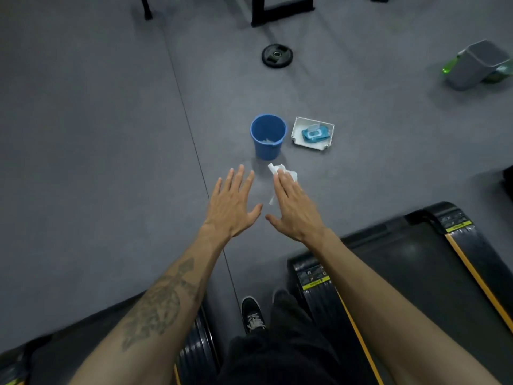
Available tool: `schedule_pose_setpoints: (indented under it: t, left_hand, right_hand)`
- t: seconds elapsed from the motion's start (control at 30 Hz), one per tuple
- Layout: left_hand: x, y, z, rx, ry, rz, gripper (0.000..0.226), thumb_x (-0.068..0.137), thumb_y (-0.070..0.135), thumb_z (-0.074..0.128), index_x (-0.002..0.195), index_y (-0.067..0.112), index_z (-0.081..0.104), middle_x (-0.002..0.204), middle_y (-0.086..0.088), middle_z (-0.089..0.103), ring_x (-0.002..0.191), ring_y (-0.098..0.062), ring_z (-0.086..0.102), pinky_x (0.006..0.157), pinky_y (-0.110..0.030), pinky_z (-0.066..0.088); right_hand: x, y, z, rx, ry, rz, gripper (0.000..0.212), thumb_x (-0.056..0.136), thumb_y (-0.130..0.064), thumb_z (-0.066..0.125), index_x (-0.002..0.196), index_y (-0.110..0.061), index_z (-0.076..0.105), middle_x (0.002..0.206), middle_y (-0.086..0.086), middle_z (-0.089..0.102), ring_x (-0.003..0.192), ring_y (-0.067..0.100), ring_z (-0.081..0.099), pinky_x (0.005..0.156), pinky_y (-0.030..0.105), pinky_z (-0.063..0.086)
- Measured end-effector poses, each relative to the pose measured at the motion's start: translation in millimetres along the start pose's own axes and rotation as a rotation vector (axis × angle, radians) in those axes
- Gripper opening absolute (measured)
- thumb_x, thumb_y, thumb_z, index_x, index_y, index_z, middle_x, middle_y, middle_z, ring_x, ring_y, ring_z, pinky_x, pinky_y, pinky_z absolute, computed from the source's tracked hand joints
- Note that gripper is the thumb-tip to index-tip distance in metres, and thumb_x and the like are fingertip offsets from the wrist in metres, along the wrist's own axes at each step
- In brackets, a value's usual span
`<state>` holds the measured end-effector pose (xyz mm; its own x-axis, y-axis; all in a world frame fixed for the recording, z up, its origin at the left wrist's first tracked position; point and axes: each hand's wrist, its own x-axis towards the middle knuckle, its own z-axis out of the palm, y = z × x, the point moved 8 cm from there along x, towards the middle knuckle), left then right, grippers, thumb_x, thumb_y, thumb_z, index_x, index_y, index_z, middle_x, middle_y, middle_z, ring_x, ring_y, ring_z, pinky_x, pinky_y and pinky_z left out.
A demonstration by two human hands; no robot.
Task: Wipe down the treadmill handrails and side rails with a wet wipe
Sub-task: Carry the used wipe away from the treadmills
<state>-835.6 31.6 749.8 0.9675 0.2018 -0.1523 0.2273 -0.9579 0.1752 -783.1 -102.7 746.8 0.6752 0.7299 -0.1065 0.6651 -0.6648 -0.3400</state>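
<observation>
Black shoe [252, 315] between treadmills. My left hand [233, 204] spread, empty. Right hand [294, 207] flat-fingered, crumpled wet wipe [283, 170] at fingertips, above blue bucket [268, 136]. Looks like discard step; next, fresh wipe from pack [315, 133].

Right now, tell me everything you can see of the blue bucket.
The blue bucket is a small round pail that looks like plastic, with a rolled rim and walls tapering toward the base. It stands upright and open on the grey floor, just left of a white tray holding a pack of wipes, apart from it. Something pale and crumpled lies at its bottom. No hand touches it.
</observation>
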Motion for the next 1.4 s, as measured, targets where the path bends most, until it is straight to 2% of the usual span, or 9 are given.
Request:
schedule_pose_setpoints:
  t: [0.27,0.4,0.53,0.7,0.93,1.07,1.23,1.4]
  left_hand:
    - [113.2,-32.1,-14.8,-0.014,-0.007,0.013,0.084,0.100,0.059,0.044,0.165,0.020,0.007,0.172,-0.008,0.001,0.159,-0.027,0.002,0.129,-0.047,0.007]
    - [173.0,-50.1,-28.5,-0.013,-0.001,0.007,0.084,0.100,0.058,0.045,0.165,0.019,0.009,0.172,-0.008,0.003,0.159,-0.027,0.004,0.128,-0.047,0.010]
    - [218.7,-64.3,-36.9,-0.056,0.012,-0.028,0.083,0.100,0.056,0.047,0.165,0.020,0.009,0.172,-0.006,0.003,0.159,-0.026,0.005,0.129,-0.046,0.010]
    - [270.1,-81.1,-39.2,-0.082,-0.003,-0.033,0.083,0.100,0.057,0.045,0.165,0.020,0.008,0.172,-0.006,0.002,0.159,-0.025,0.003,0.129,-0.044,0.008]
    - [368.5,-115.5,-20.2,-0.109,-0.065,0.000,0.084,0.101,0.058,0.044,0.165,0.020,0.007,0.172,-0.006,-0.001,0.159,-0.024,0.001,0.129,-0.044,0.006]
    - [435.7,-138.3,-9.5,-0.112,-0.065,0.027,0.083,0.100,0.057,0.048,0.165,0.020,0.010,0.172,-0.007,0.002,0.159,-0.025,0.005,0.128,-0.043,0.007]
    - [499.4,-158.6,27.7,-0.170,-0.140,0.004,0.082,0.101,0.055,0.047,0.165,0.022,0.007,0.173,-0.005,-0.001,0.159,-0.025,0.002,0.127,-0.042,0.004]
    - [547.3,-164.0,85.2,-0.212,-0.201,0.005,0.082,0.101,0.052,0.050,0.165,0.021,0.009,0.172,-0.006,0.001,0.159,-0.027,0.003,0.128,-0.044,0.005]
  right_hand:
    - [112.3,44.4,-15.7,0.074,0.006,0.016,0.104,0.094,-0.043,0.068,0.161,-0.001,0.000,0.170,0.016,-0.004,0.158,0.028,-0.003,0.129,0.040,0.006]
    - [173.5,71.0,-34.9,0.091,0.048,0.024,0.103,0.092,-0.042,0.070,0.161,0.000,0.006,0.170,0.016,0.003,0.158,0.029,0.003,0.129,0.042,0.011]
    - [218.5,92.6,-43.3,0.079,0.015,0.024,0.101,0.093,-0.043,0.068,0.161,0.001,0.007,0.170,0.016,0.002,0.158,0.030,0.004,0.128,0.045,0.014]
    - [275.2,113.0,-52.2,0.086,0.035,0.035,0.097,0.097,-0.044,0.063,0.161,0.001,0.005,0.170,0.014,-0.002,0.158,0.026,-0.002,0.128,0.036,0.002]
    - [364.8,140.2,-40.5,0.178,0.063,0.096,0.092,0.097,-0.038,0.064,0.161,-0.001,0.009,0.170,0.013,0.002,0.158,0.024,0.001,0.128,0.035,0.004]
    - [419.6,163.3,-25.0,0.214,0.044,0.141,0.092,0.096,-0.035,0.065,0.161,0.000,0.011,0.170,0.014,0.005,0.158,0.025,0.005,0.123,0.021,-0.005]
    - [480.6,195.5,3.5,0.244,0.025,0.200,0.089,0.092,-0.022,0.069,0.159,0.003,0.015,0.168,0.019,0.012,0.157,0.031,0.012,0.128,0.038,0.014]
    - [520.1,235.3,50.1,0.268,-0.002,0.225,0.089,0.089,-0.017,0.071,0.159,0.003,0.020,0.167,0.019,0.017,0.156,0.033,0.018,0.126,0.042,0.022]
